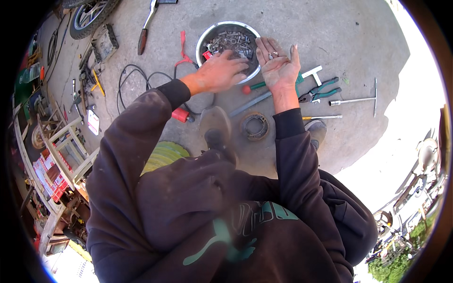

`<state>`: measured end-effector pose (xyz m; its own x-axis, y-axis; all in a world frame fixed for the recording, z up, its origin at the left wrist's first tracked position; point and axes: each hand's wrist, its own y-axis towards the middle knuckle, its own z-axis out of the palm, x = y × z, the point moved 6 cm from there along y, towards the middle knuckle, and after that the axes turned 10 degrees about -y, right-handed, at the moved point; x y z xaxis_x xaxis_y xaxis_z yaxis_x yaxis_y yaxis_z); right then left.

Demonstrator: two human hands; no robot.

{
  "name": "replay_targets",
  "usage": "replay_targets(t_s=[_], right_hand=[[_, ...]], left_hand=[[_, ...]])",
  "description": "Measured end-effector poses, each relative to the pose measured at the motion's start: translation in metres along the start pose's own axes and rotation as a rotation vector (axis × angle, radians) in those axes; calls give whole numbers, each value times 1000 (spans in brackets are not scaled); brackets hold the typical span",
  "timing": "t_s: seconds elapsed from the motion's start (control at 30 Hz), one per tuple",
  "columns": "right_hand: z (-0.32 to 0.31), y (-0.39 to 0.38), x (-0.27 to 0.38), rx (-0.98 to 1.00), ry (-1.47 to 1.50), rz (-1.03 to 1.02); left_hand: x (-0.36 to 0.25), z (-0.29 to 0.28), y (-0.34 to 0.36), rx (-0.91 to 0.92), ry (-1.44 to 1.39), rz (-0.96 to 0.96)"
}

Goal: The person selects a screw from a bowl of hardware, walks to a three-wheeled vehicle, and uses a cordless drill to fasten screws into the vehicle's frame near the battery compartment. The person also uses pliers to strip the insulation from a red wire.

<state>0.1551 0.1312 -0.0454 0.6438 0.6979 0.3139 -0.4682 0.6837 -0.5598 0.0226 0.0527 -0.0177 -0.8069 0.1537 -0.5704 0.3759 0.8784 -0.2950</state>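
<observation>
My left hand [218, 71] is over the near left edge of a metal bowl [203, 34] full of small bolts and fittings [231, 43], its fingers apart and slightly bent, with no held item visible. My right hand [281, 70] is palm up beside the bowl's right rim, holding a few small metal pieces [272, 55] in its cupped fingers. Below it lie a rusty ring-shaped part [255, 126], green-handled pliers [326, 90], a long T-handled wrench [354, 101] and a green tool with a red knob [257, 87].
A black cable [123, 89] with a red fitting [181, 114] lies left on the concrete. A motorcycle wheel [89, 21], long wrench [147, 23], scattered tools [98, 82] and a metal frame [71, 151] are farther left. Bicycle parts [427, 155] stand right; a yellow-green round item [165, 153] is near my feet.
</observation>
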Motion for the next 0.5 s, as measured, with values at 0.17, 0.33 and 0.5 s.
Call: replay_targets(t_s=[0.17,0.33,0.5], right_hand=[[-2,-3,-7,10,42,11],[5,-1,-1,-6,6,4],[2,-3,1,-8,2,-5]], left_hand=[[5,-8,-5,3,3,-66],[4,-8,18,-155,83,12],[-1,10,18,-69,-21,47]])
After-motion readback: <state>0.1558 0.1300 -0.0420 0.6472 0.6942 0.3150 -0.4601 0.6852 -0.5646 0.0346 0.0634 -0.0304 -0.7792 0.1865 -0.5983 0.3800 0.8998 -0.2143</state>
